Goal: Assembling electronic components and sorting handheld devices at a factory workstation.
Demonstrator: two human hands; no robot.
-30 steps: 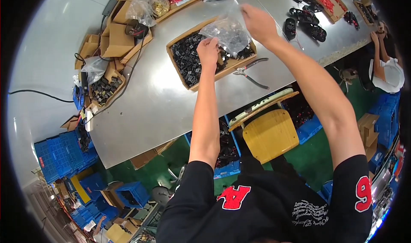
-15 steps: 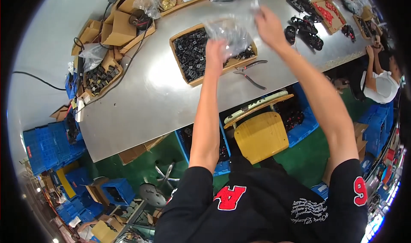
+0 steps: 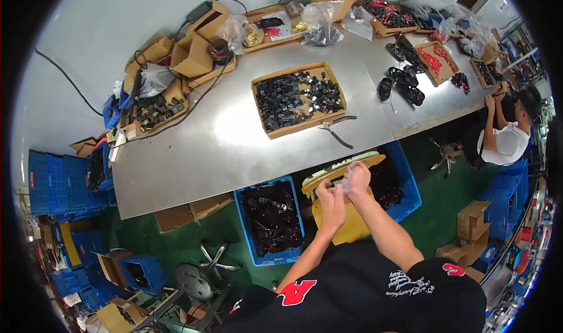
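My left hand [image 3: 332,204] and my right hand [image 3: 359,181] meet above the yellow wooden chair [image 3: 353,222], in front of the table's edge. Both are closed on a crumpled clear plastic bag [image 3: 344,185], mostly hidden by the fingers. On the metal table [image 3: 205,151] lies a shallow cardboard tray [image 3: 299,126] full of small black plastic parts [image 3: 281,101]; those at its right side are more scattered, with bare cardboard between. Pliers [image 3: 334,130] with dark and red handles lie open against the tray's near edge.
Clear bags [image 3: 322,25] and open cardboard boxes [image 3: 193,54] line the table's back. Black devices [image 3: 404,83] and a tray of red parts [image 3: 437,63] are at right. Blue crates [image 3: 249,239] flank the chair below the table. A person [image 3: 507,130] works at the far right.
Both hands have come back from over the tray to above the chair and drawn together. The plastic bag, spread out before, is now bunched small. My view has shifted too.
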